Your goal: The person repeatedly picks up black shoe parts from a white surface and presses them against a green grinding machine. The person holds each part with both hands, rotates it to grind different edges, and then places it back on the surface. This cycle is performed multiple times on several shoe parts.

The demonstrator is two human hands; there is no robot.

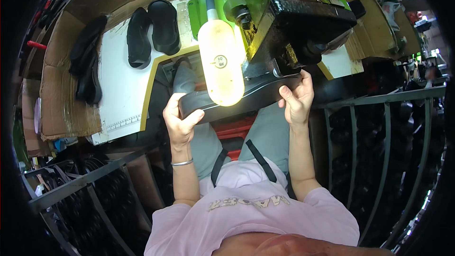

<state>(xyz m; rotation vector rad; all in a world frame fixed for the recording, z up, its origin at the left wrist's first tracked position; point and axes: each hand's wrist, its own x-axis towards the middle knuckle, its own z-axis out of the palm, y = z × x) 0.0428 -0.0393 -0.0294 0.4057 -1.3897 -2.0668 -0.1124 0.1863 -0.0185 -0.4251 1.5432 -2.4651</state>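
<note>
**Black sole (268, 90) stretched between two hands below the machine (303, 23)**

From where I stand, the thick black sole is at the middle of the frame, over the person's lap. The left hand (179, 122) is clamped on one end, thumb across the near face and fingers behind. The right hand (298, 103) pinches the other end, thumb in front, fingers up by the far edge. I'd say one hand at each end stops so long a piece twisting, and setting it lengthwise lets its whole side be seen. The right-hand end sits just below the machine's dark head; whether they touch, I cannot tell.

A glowing lamp (220, 61) hangs in front of the sole, probably placed there to light the work, though it hides the piece's middle from this angle.

At the upper left, a pair of black soles (163, 26) lies on the white tabletop (116, 90), likely kept within easy reach. More dark pieces (87, 61) lean against the cardboard wall (66, 76), which seems meant to stop things sliding off.

Metal racks crowd both sides: one rail (85, 185) at the lower left, another (388, 97) at the right. To my eye they leave the elbows little room to swing outward.
</note>
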